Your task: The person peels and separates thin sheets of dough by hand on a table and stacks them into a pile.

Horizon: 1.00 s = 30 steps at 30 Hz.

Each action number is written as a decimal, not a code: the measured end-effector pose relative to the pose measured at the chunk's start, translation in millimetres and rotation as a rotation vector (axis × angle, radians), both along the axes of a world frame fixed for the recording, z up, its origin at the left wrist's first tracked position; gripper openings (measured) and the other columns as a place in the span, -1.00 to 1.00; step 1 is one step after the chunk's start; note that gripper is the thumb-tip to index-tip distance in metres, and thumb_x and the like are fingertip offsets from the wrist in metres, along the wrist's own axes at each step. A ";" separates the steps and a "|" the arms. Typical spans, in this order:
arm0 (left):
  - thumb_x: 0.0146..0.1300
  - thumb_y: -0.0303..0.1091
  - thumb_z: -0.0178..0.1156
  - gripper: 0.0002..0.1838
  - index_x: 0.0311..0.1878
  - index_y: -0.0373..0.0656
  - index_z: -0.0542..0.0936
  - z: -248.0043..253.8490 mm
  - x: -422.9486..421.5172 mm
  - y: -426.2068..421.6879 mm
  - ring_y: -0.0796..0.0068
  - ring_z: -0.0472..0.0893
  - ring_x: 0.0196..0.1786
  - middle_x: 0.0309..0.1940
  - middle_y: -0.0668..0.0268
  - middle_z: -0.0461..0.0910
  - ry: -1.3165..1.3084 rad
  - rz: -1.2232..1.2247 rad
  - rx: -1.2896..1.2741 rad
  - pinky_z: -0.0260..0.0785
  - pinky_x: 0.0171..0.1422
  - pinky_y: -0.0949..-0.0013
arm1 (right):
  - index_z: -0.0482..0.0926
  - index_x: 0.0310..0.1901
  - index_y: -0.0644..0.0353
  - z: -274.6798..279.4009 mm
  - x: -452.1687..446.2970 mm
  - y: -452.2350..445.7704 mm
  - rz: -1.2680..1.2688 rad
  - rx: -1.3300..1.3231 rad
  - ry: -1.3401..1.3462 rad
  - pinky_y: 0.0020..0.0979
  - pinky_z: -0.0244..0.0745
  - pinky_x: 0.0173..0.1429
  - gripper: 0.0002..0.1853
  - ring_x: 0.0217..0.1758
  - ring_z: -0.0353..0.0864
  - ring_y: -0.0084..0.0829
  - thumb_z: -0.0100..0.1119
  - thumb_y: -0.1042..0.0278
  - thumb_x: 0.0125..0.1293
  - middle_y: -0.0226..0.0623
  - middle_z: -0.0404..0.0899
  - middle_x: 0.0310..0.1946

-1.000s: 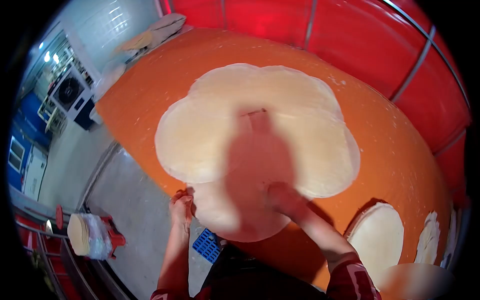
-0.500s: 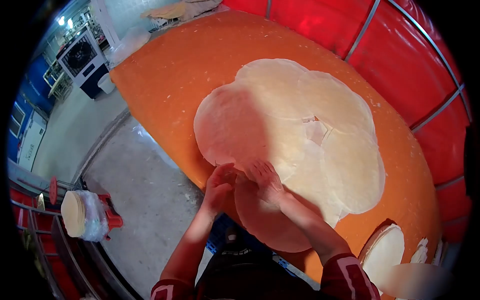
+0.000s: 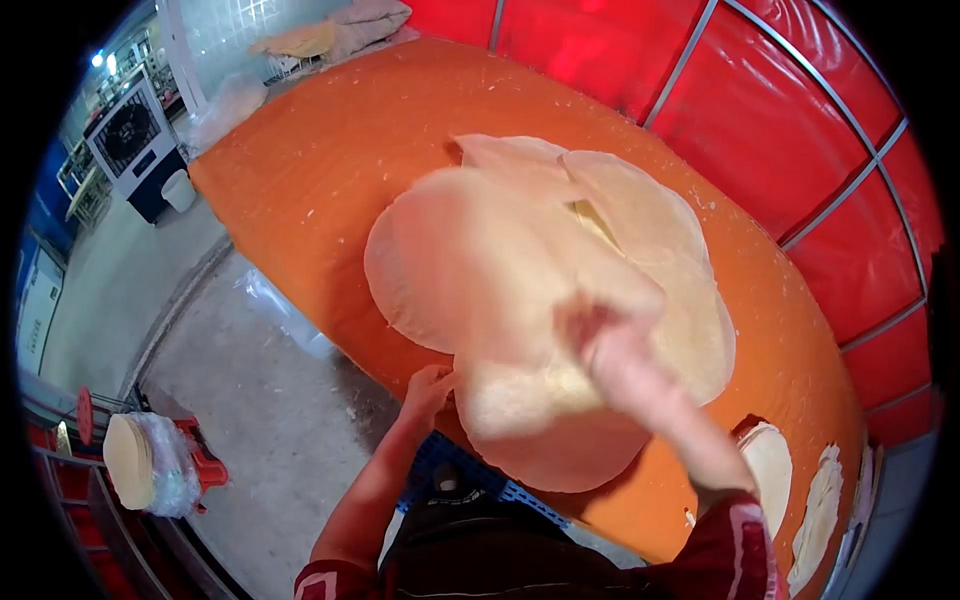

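Several thin, round, pale dough sheets [image 3: 680, 230] overlap in a ring on the orange table [image 3: 330, 150]. My right hand [image 3: 612, 345], smeared by motion, grips one blurred dough sheet [image 3: 520, 250], which is raised and folded over the others. At the near left edge of the sheets, my left hand [image 3: 430, 388] has its fingers pinched together on the rim of a dough sheet. Its fingertips are partly hidden there. A lower dough sheet [image 3: 560, 450] lies flat between my two forearms.
A pale round stack [image 3: 768, 470] and a crumpled pale strip [image 3: 818, 515] lie at the table's right end. Red sheeting [image 3: 740, 130] on metal bars borders the far side. Left on the floor are a wrapped stack of rounds [image 3: 130, 460] and an air cooler [image 3: 135, 140].
My right hand has swung right and away from my left hand, pulling a dough sheet up and across. My left hand stays near the sheets' edge. The whole view has shifted slightly.
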State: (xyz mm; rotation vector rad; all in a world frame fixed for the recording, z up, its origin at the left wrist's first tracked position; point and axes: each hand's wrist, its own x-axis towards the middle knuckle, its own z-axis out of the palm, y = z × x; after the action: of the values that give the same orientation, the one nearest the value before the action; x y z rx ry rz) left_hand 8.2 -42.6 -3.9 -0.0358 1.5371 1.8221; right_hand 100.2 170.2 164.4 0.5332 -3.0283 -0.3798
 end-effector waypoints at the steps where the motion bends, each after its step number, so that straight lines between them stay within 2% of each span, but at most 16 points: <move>1: 0.15 -0.32 0.01 -0.77 -0.21 -0.29 0.44 3.3 1.9 0.1 0.53 0.45 -0.45 -0.46 0.31 0.48 -0.112 0.032 0.091 0.30 -0.39 0.51 | 0.47 -0.27 0.29 -23.3 23.3 -10.1 0.030 0.040 -0.050 -0.32 0.40 -0.36 -0.73 -0.46 0.49 -0.31 -0.06 0.52 -0.10 -0.06 0.50 -0.50; 3: 0.21 -0.24 -0.06 -0.73 -0.21 -0.25 0.46 4.7 4.3 -2.9 0.51 0.49 -0.40 -0.39 0.29 0.50 -0.183 0.061 0.183 0.31 -0.37 0.52 | 0.46 -0.30 0.30 -58.7 50.4 -26.7 0.016 0.059 -0.247 -0.33 0.39 -0.37 -0.74 -0.44 0.49 -0.35 -0.06 0.47 -0.10 -0.06 0.49 -0.51; 4: 0.23 -0.19 -0.09 -0.68 -0.14 -0.25 0.45 -7.9 0.8 -9.0 0.44 0.50 -0.29 -0.28 0.28 0.50 -0.156 0.000 0.160 0.34 -0.21 0.42 | 0.46 -0.35 0.33 -66.4 56.0 -33.8 -0.083 0.075 -0.480 -0.37 0.40 -0.42 -0.75 -0.44 0.52 -0.37 -0.06 0.48 -0.15 -0.13 0.51 -0.53; 5: 0.25 -0.14 -0.12 -0.62 -0.07 -0.24 0.44 -22.2 1.3 -13.5 0.37 0.51 -0.18 -0.18 0.27 0.51 -0.136 -0.069 0.135 0.36 -0.05 0.33 | 0.46 -0.38 0.30 -85.7 78.2 -30.4 -0.004 -0.004 -0.367 -0.48 0.33 -0.50 -0.79 -0.51 0.48 -0.47 -0.07 0.49 -0.13 -0.27 0.48 -0.59; 6: 0.25 -0.14 -0.12 -0.62 -0.07 -0.24 0.44 -12.2 4.1 -10.6 0.37 0.51 -0.18 -0.18 0.27 0.51 -0.139 -0.088 0.122 0.36 -0.05 0.33 | 0.35 -0.65 0.00 -123.2 102.4 -27.5 0.110 -0.002 -0.067 -0.50 0.23 -0.49 -0.95 -0.54 0.32 -0.46 -0.05 0.42 -0.18 -0.42 0.24 -0.67; 7: 0.25 -0.08 -0.13 -0.59 -0.05 -0.23 0.42 8.6 8.1 -5.7 0.40 0.51 -0.17 -0.16 0.28 0.50 -0.207 -0.017 0.180 0.37 -0.09 0.36 | 0.35 -0.65 0.00 -113.0 108.7 -29.0 0.093 -0.010 -0.075 -0.50 0.23 -0.49 -0.95 -0.54 0.32 -0.46 -0.05 0.42 -0.18 -0.42 0.24 -0.67; 11: 0.25 0.00 -0.18 -0.51 0.03 -0.22 0.36 1.5 17.0 -2.1 0.40 0.50 -0.14 -0.12 0.30 0.49 -0.363 0.056 0.399 0.35 -0.11 0.36 | 0.38 -0.34 0.45 -100.8 132.0 -30.9 0.136 0.108 -0.437 -0.45 0.40 -0.34 -0.70 -0.36 0.51 -0.42 -0.06 0.44 -0.17 -0.18 0.48 -0.45; 14: 0.25 -0.06 -0.12 -0.54 0.03 -0.25 0.35 10.7 23.1 3.8 0.40 0.48 -0.10 -0.10 0.30 0.49 -0.289 0.054 0.351 0.33 -0.08 0.37 | 0.29 -0.09 0.56 -118.5 153.5 -30.9 -0.174 -0.006 -0.068 -0.08 0.24 0.10 -0.50 -0.07 0.42 0.08 -0.03 0.37 -0.08 0.24 0.39 -0.16; 18: 0.21 -0.23 -0.01 -0.65 -0.04 -0.27 0.40 16.3 36.6 18.2 0.50 0.49 -0.17 -0.17 0.32 0.51 -0.054 0.014 0.187 0.34 -0.15 0.47 | 0.25 0.01 0.47 -133.5 176.1 -37.0 -0.335 -0.234 -0.004 -0.10 0.15 0.18 -0.39 0.09 0.28 0.04 0.10 0.21 -0.04 0.17 0.26 0.03; 19: 0.17 -0.33 0.01 -0.73 -0.11 -0.28 0.43 10.0 34.5 17.6 0.55 0.49 -0.25 -0.26 0.34 0.52 0.156 -0.007 0.099 0.33 -0.22 0.51 | 0.25 0.01 0.47 -114.2 172.7 -34.5 -0.361 -0.224 0.006 -0.10 0.15 0.18 -0.39 0.09 0.28 0.04 0.10 0.21 -0.04 0.17 0.26 0.03; 21: 0.12 -0.43 0.04 -0.80 -0.19 -0.30 0.47 8.9 22.8 22.8 0.60 0.48 -0.32 -0.35 0.35 0.53 0.368 -0.064 0.037 0.33 -0.29 0.55 | 0.27 0.04 0.33 -73.5 163.0 -15.2 -0.378 -0.791 -0.494 -0.18 0.13 0.22 -0.45 0.19 0.19 -0.07 0.12 0.36 -0.03 0.05 0.23 0.09; 22: 0.09 -0.47 0.04 -0.84 -0.26 -0.31 0.49 18.1 17.0 22.3 0.63 0.47 -0.39 -0.43 0.37 0.52 0.446 -0.076 0.063 0.32 -0.35 0.57 | 0.31 0.05 0.16 -75.0 167.0 6.5 -0.313 -0.759 -0.346 -0.24 0.15 0.21 -0.47 0.20 0.19 -0.13 0.12 0.48 -0.06 -0.04 0.23 0.10; 24: 0.06 -0.51 0.05 -0.89 -0.34 -0.31 0.51 56.4 4.7 19.1 0.66 0.46 -0.47 -0.54 0.39 0.51 0.523 -0.141 0.102 0.31 -0.42 0.57 | 0.36 0.00 0.19 -22.6 142.8 24.6 -0.721 -0.932 -0.302 -0.22 0.26 0.09 -0.56 -0.05 0.39 -0.07 0.08 0.45 -0.01 0.01 0.39 -0.11; 25: 0.06 -0.50 0.06 -0.90 -0.36 -0.31 0.52 81.4 -1.5 16.1 0.67 0.46 -0.48 -0.56 0.39 0.51 0.523 -0.186 0.112 0.31 -0.44 0.56 | 0.33 -0.02 0.33 -39.4 138.5 38.7 -0.727 -0.531 0.142 -0.24 0.30 0.03 -0.56 -0.13 0.43 -0.08 0.06 0.44 0.00 0.01 0.43 -0.18; 26: 0.06 -0.50 0.06 -0.90 -0.36 -0.31 0.52 92.0 -13.2 10.2 0.67 0.46 -0.48 -0.56 0.39 0.51 0.523 -0.209 0.121 0.31 -0.44 0.56 | 0.29 -0.01 0.42 -55.8 131.1 53.8 -0.812 -0.433 0.306 -0.28 0.32 0.00 -0.54 -0.13 0.44 -0.10 0.05 0.44 0.00 0.01 0.43 -0.17; 30: 0.07 -0.49 0.05 -0.92 -0.40 -0.28 0.51 64.5 -36.3 -1.9 0.61 0.45 -0.55 -0.57 0.38 0.50 0.231 -0.279 -0.019 0.32 -0.48 0.54 | 0.18 0.12 0.31 -128.5 113.1 100.2 -1.025 -0.477 0.245 -0.20 0.07 0.22 -0.35 0.18 0.17 -0.16 0.06 0.06 0.07 -0.01 0.22 0.09</move>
State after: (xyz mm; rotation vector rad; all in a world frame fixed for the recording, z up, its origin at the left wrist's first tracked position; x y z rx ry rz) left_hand -28.2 -44.5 60.6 0.3746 1.6247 1.6321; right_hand 213.3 270.4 35.9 -1.0236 -2.7218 0.2567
